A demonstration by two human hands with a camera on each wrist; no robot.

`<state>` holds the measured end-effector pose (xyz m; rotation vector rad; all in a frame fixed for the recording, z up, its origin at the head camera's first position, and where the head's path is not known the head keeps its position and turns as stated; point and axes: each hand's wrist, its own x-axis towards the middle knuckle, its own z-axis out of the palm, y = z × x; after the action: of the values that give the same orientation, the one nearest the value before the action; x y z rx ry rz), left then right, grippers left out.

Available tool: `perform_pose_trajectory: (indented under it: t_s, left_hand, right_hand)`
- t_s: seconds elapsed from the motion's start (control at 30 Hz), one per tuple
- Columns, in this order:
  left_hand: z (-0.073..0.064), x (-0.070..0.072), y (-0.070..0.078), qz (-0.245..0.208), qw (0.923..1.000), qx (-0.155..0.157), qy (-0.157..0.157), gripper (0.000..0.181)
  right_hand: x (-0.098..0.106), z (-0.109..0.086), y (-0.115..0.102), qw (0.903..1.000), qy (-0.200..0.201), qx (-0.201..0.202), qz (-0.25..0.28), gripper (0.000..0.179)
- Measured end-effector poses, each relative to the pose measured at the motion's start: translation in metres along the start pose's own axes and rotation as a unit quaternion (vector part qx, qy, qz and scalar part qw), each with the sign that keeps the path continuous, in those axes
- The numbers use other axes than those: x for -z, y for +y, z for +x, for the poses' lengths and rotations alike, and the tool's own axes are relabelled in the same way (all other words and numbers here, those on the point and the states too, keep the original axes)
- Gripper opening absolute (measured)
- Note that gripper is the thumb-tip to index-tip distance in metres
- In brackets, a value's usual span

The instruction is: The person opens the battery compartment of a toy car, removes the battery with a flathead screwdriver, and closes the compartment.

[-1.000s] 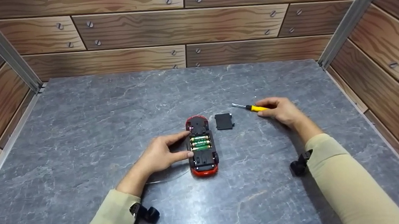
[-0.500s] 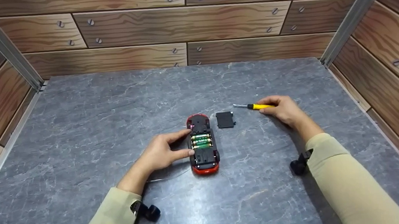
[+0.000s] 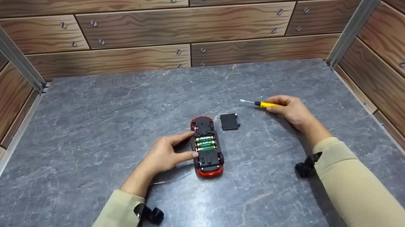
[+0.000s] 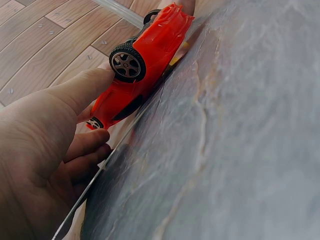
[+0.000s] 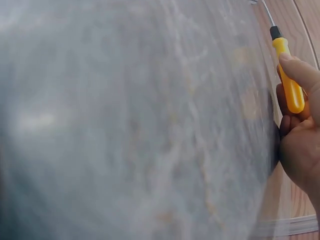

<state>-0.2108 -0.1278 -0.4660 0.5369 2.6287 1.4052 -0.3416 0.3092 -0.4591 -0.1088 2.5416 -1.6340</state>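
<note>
A red toy car [image 3: 208,161] lies upside down on the table, its black underside facing up. Several green batteries [image 3: 205,143] sit side by side in its uncovered battery bay. My left hand [image 3: 162,153] holds the car by its left side, thumb and index finger set apart along the edge; the left wrist view shows the thumb by a wheel [image 4: 127,62]. To the car's upper right lies a black battery cover [image 3: 229,121]. Farther right, my right hand [image 3: 291,111] grips the yellow handle of a screwdriver [image 5: 290,82], whose metal tip points left.
A thin pale wire [image 3: 173,181] runs along the table left of the car. Near the right hand lies a tiny bright speck [image 3: 261,96], too small to make out. Wood-patterned walls [image 3: 139,29] and metal posts [image 3: 345,21] enclose the grey marbled table [image 3: 100,135].
My right hand has shifted slightly right and away from me with the screwdriver, whose tip has swung farther from the battery cover. My left hand keeps its hold on the toy car.
</note>
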Motion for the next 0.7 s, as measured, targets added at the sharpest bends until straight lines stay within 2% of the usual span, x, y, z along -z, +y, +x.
perform_pose_trajectory:
  t_s: [0.17, 0.3, 0.47, 0.7]
  left_hand:
    - [-0.001, 0.0, 0.0, -0.002, 1.0, 0.003, 0.001, 0.074]
    - [0.0, -0.001, 0.0, 0.0, 1.0, -0.001, 0.005, 0.073]
    - [0.001, -0.003, 0.0, -0.001, 1.0, -0.004, 0.004, 0.072]
    - [0.0, 0.0, 0.002, -0.001, 1.0, 0.002, 0.002, 0.073]
  right_hand:
    - [-0.001, 0.0, 0.004, 0.9977, 0.021, 0.013, 0.062, 0.049]
    - [-0.003, -0.003, -0.001, 0.99, 0.053, 0.034, 0.126, 0.041]
    - [-0.006, -0.012, -0.014, 0.9711, 0.084, 0.065, 0.214, 0.022]
    - [-0.025, -0.027, -0.047, 0.9382, 0.096, 0.103, 0.316, 0.02]
